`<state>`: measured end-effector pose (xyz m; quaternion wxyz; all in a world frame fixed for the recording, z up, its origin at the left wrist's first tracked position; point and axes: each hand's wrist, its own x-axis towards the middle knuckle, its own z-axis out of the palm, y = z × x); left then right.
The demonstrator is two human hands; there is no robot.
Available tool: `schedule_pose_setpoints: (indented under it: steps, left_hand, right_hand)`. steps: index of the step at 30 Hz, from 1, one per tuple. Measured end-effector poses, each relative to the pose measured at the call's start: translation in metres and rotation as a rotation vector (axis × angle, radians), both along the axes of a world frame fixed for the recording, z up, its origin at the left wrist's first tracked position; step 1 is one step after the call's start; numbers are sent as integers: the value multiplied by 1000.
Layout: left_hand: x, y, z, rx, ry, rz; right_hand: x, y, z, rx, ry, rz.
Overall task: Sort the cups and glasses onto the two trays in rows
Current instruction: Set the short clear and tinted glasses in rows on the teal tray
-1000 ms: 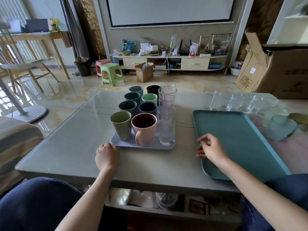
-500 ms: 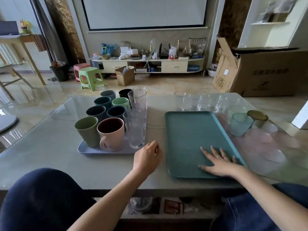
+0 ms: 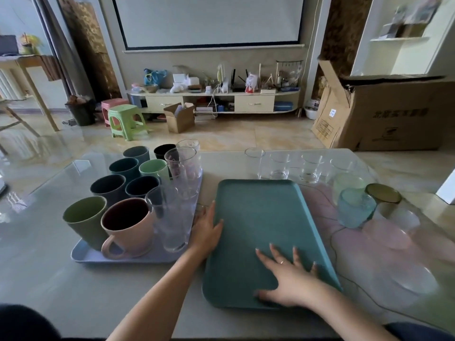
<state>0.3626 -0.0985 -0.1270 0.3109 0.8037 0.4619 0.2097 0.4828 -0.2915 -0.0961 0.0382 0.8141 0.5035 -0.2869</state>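
So the teal tray sits flat on the table right in front of us, and it's got nothing on it. Our left hand is laid against its left edge, fingers loosely together, and our right hand is pressed flat on the near right corner with the fingers spread wide. Neither one is gripping anything.

Just to the left is the lavender tray, packed with cups, the pink mug in front and tall clear glasses along its right side. Loose glasses wait past the teal tray's far edge, and the blue tumbler and its neighbours sit near its right side.

What worries us: that left hand is squeezed between the trays, nearly touching the tall glasses. If we shove the teal tray left or lift our wrist carelessly, we probably tip one. Sliding it right or forward risks bumping the loose ones, and glass on a slick tabletop skates easily.
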Motion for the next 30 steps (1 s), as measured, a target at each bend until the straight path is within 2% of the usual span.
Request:
schedule_pose_setpoints:
  steps: [2, 7, 10, 14, 19, 22, 27, 30]
  left_hand:
    - [3, 3, -3, -5, 20, 10]
    - [3, 4, -8, 81, 96, 0]
    - [6, 6, -9, 143, 121, 13]
    - [9, 1, -13, 193, 99, 34]
    - [9, 7, -15, 201, 109, 23]
    - [8, 6, -15, 194, 105, 30]
    - [7, 5, -12, 192, 100, 27]
    - [7, 5, -11, 179, 102, 22]
  right_hand:
    - [4, 12, 14, 49, -38, 0]
    - [23, 91, 53, 651, -139, -169]
    - [59, 154, 69, 817, -220, -177]
    - [108, 214, 69, 831, -269, -146]
    - [134, 254, 58, 624, -285, -148]
    - [132, 261, 53, 714, -268, -119]
    - [114, 242, 56, 1046, -221, -63]
    - [100, 230, 58, 997, -124, 66]
